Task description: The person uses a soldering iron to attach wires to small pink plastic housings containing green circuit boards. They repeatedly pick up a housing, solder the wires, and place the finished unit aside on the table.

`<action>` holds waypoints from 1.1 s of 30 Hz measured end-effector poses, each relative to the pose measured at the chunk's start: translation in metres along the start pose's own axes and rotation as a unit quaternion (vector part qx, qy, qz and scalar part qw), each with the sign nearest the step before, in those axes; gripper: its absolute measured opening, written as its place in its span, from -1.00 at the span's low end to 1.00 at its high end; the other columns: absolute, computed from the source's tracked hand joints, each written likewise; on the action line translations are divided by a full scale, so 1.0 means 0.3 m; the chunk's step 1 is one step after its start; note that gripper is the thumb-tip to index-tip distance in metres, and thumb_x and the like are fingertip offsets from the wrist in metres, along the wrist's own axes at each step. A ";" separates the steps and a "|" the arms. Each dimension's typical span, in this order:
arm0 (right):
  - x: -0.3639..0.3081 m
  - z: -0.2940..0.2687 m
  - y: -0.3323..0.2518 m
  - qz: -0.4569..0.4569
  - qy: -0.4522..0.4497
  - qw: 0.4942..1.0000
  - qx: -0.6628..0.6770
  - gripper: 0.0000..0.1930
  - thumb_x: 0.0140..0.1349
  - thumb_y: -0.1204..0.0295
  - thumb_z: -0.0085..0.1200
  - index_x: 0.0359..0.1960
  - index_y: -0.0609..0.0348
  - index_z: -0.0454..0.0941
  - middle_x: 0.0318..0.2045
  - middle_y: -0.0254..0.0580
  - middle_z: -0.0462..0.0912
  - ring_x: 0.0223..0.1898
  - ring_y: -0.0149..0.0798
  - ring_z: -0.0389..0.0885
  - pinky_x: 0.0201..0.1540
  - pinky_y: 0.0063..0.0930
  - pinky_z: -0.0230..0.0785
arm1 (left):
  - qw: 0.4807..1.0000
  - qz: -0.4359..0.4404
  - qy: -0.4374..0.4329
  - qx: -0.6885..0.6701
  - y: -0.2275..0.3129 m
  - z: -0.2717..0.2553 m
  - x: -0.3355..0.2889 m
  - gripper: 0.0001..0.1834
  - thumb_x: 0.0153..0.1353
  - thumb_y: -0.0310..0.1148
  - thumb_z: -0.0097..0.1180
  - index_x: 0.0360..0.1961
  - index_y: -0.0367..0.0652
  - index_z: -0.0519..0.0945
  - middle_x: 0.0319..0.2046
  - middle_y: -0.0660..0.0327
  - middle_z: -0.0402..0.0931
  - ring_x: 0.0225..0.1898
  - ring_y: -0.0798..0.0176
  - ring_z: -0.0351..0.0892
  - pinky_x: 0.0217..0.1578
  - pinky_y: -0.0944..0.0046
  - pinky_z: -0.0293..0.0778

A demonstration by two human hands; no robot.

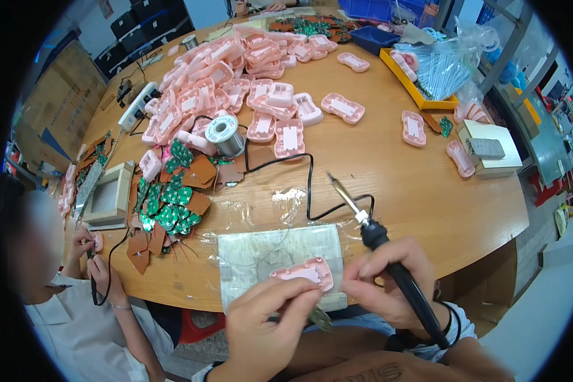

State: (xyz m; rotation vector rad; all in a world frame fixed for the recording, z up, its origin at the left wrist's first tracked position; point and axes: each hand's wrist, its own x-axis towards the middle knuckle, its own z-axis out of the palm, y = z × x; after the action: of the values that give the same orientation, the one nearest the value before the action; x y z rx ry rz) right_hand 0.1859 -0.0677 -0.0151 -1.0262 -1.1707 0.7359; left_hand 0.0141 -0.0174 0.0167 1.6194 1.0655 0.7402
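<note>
My right hand (398,286) holds a soldering iron (374,234) with a black handle. Its bare metal tip points up and away over the table, and the thumb and forefinger lie close together beside it. The fingers of my left hand (267,325) are pinched around a small dark green flat piece (320,318), mostly hidden, so I cannot tell its exact kind. Just beyond those fingertips, a pink plastic shell (315,270) rests on a pale worn work mat (248,251), its inside facing up. Whether my left fingers touch the shell I cannot tell.
Pink shells (204,95) are heaped at the back. Green circuit boards (172,207) and a solder spool (224,135) lie left; the iron's black cable (310,184) crosses mid-table. A yellow tray (420,95) stands right. A co-worker's hands (102,261) work at far left.
</note>
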 end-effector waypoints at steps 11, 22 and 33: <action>-0.112 -0.194 0.045 -0.094 -0.009 0.985 -0.146 -0.59 -0.15 0.56 0.36 -0.22 0.22 0.46 -0.52 -0.16 0.58 -0.59 -0.33 0.47 -0.52 -0.48 0.22 | 0.938 0.161 0.013 0.306 -0.179 0.072 0.027 -0.84 -0.13 -0.57 0.30 -0.48 -0.22 0.57 -0.37 0.18 0.52 -0.29 0.06 0.45 -0.24 0.15 0.30; -0.130 -0.216 0.069 0.009 -0.131 0.974 -0.182 -0.71 -0.16 0.51 0.39 -0.39 0.13 0.53 -0.57 -0.24 0.56 -0.65 -0.31 0.47 -0.64 -0.52 0.22 | 0.956 0.074 -0.025 0.283 -0.196 0.096 0.054 -0.86 -0.10 -0.52 0.32 -0.50 -0.21 0.57 -0.39 0.22 0.49 -0.31 0.12 0.44 -0.24 0.17 0.28; -0.098 -0.215 0.063 -0.006 -0.171 0.966 -0.193 -0.75 -0.15 0.52 0.38 -0.42 0.14 0.54 -0.57 -0.26 0.53 -0.65 -0.29 0.48 -0.63 -0.51 0.25 | 0.953 0.074 -0.032 0.294 -0.192 0.101 0.067 -0.85 -0.11 -0.50 0.33 -0.54 -0.18 0.56 -0.39 0.24 0.48 -0.31 0.13 0.42 -0.24 0.17 0.27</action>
State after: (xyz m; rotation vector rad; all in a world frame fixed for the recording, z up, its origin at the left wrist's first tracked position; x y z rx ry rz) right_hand 0.2415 -0.1030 -0.0475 -1.2437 -1.6650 0.7079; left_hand 0.0326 -0.0062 -0.0478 2.2323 1.1958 0.4809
